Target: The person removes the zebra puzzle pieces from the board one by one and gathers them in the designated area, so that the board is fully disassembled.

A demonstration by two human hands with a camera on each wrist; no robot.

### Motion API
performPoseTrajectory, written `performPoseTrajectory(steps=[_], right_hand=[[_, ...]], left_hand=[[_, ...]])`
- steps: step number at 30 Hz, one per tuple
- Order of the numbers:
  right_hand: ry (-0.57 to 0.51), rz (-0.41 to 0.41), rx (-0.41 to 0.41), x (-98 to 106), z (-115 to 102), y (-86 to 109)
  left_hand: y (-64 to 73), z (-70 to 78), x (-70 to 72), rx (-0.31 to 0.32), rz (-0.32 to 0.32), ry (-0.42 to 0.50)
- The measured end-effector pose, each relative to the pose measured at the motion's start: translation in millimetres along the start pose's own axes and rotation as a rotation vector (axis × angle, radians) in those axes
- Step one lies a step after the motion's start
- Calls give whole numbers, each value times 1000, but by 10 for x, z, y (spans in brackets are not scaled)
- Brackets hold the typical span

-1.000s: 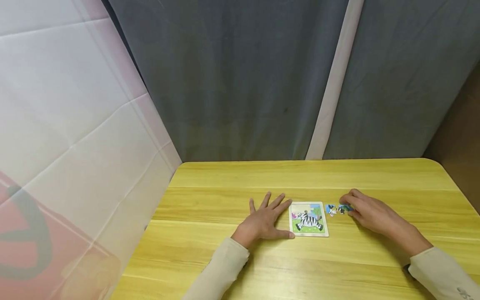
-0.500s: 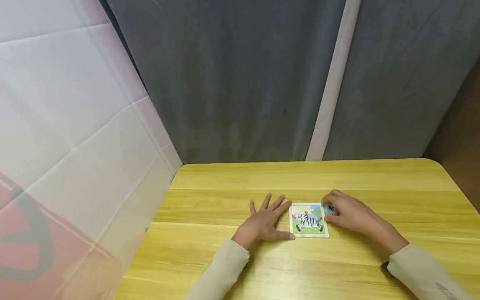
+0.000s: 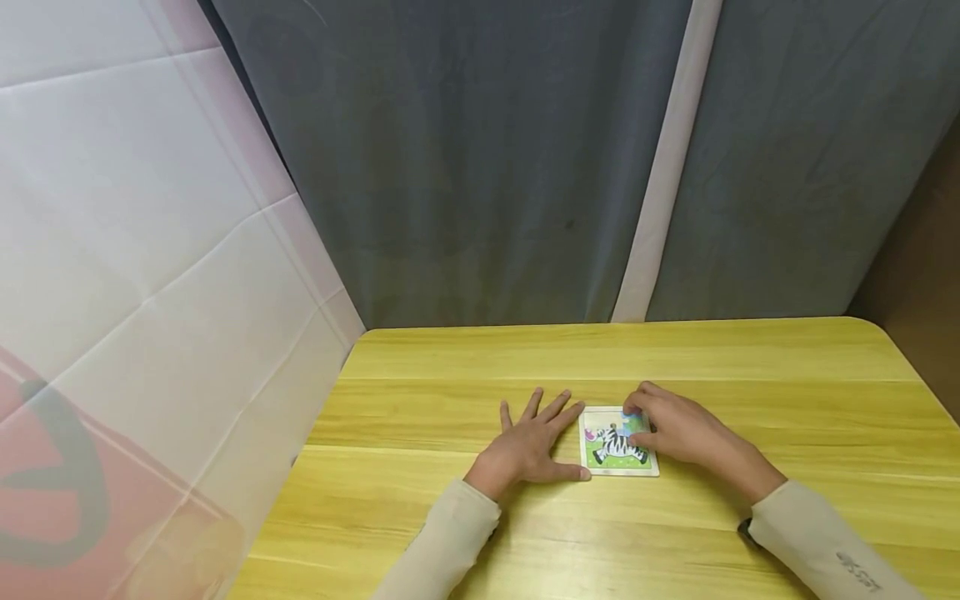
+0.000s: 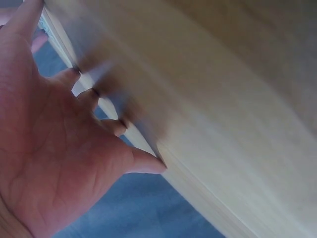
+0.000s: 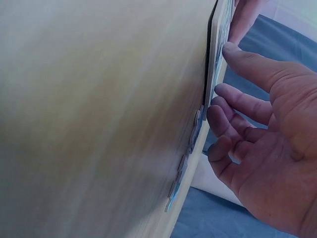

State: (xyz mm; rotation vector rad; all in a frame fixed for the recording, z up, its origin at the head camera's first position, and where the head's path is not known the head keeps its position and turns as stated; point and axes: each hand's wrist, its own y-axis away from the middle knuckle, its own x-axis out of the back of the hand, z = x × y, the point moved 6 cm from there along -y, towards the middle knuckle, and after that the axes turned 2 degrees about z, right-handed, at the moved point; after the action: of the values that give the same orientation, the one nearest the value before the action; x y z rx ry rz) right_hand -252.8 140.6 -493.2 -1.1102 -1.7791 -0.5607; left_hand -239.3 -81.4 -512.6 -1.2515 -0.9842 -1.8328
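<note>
A small square zebra puzzle board (image 3: 619, 472) with a pale rim lies on the table. My left hand (image 3: 523, 450) is spread flat at its left side, index fingertip by the top corner and thumb by the bottom one. Over the right part of the picture is my right hand (image 3: 678, 429), thumb and fingers bent down and apart. The right wrist view has its thumb tip and fingertips right at the board's face, with no lifted piece showing between them. Loose puzzle pieces (image 5: 179, 177) lie on the table beside the board there; in the head view the right hand hides them.
The yellow wood-grain table (image 3: 420, 408) has its far edge against a grey curtain (image 3: 465, 167) with a pale strip. A white printed cloth wall (image 3: 150, 208) stands along the left, and a brown panel (image 3: 915, 283) at the right.
My right hand has moved left, from the loose pieces beside the board to over the board's right part. The pieces went closer to the board with it. The left hand has stayed in place.
</note>
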Motion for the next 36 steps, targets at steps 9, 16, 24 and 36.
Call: performPoseTrajectory(steps=[9,16,24,36], right_hand=[[39,-2,-27,-10,-12,-7],[47,-38,-53,-23,-9,-46],[54,-87,-84,-9,-36,-133],[10,-100,-105,-27,2,-145]], left_hand=[[-4,3,-10,-3,6,2],[12,15,15,-9,12,12],[9,7,13,-4,0,13],[-5,-3,7,4,2,6]])
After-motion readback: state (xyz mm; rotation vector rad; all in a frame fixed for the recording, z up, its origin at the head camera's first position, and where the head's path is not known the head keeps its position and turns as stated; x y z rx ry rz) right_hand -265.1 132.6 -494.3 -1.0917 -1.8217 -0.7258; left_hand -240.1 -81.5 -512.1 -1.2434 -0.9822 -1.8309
